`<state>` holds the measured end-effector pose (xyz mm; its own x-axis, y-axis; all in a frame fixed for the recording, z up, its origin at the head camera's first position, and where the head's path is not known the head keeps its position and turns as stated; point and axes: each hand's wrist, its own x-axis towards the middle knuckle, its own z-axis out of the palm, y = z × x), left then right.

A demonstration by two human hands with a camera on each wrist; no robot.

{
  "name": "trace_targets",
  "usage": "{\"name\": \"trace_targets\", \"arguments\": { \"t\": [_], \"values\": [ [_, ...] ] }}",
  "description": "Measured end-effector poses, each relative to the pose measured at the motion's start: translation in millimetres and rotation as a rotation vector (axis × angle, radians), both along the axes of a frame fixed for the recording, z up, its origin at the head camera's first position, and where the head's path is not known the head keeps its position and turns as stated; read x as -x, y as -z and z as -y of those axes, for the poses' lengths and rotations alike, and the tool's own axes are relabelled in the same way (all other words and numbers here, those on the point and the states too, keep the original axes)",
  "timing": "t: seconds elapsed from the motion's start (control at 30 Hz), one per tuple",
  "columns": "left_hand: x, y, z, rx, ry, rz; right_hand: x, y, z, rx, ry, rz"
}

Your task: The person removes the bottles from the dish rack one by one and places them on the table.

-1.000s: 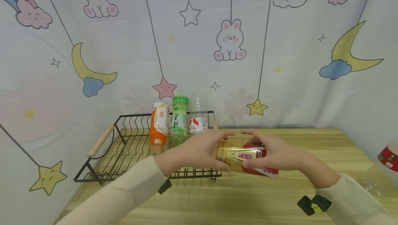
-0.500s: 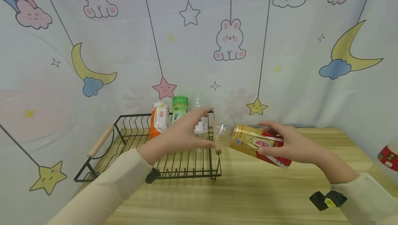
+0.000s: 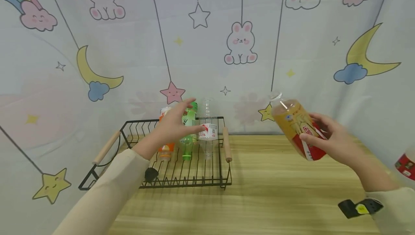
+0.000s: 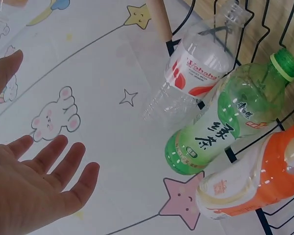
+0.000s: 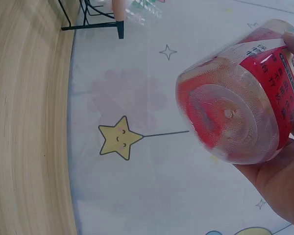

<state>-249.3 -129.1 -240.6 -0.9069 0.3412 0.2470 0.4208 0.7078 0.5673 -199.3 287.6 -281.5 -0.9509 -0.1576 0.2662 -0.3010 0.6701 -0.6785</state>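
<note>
My right hand (image 3: pixel 335 143) grips a yellow and red plastic bottle (image 3: pixel 299 128) round its lower part, above the right of the table. The bottle tilts with its clear neck up and to the left; its base (image 5: pixel 228 115) faces the right wrist camera. My left hand (image 3: pixel 165 128) holds nothing, its fingers spread and loosely bent above the black wire rack (image 3: pixel 181 184). Near it in the rack, neck down, are an orange and white bottle (image 4: pixel 255 171), a green tea bottle (image 4: pixel 220 120) and a clear bottle with a red and white label (image 4: pixel 193 73).
The rack has wooden handles, one on its left (image 3: pixel 107 147) and one on its right (image 3: pixel 227 145). Another bottle with a red label (image 3: pixel 405 166) is cut off at the right edge. A patterned curtain (image 3: pixel 207 65) hangs behind the wooden table (image 3: pixel 259 199).
Both hands were round the bottle; my left hand has let go and moved left over the rack. My right hand has carried the bottle right and up, tipping its neck upward.
</note>
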Motion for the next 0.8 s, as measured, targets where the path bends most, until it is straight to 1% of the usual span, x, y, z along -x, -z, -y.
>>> {"name": "trace_targets", "arguments": {
  "t": [0.1,0.23,0.33,0.6,0.8],
  "values": [
    [9.4,0.4,6.5,-0.014,-0.04,0.017,4.0,3.8,-15,0.026,0.064,-0.034],
    [20.2,3.8,17.2,-0.064,-0.064,0.017,7.9,8.6,-30,0.051,0.144,-0.073],
    [26.2,7.4,25.5,-0.101,-0.091,0.02,8.6,9.5,-38,0.059,0.198,-0.057],
    [38.8,13.3,44.4,-0.16,-0.175,0.051,14.4,16.5,-61,0.083,0.271,-0.019],
    [46.8,15.6,53.6,-0.21,-0.22,0.069,17.0,25.6,-69,0.161,0.322,0.003]
  ]
}}
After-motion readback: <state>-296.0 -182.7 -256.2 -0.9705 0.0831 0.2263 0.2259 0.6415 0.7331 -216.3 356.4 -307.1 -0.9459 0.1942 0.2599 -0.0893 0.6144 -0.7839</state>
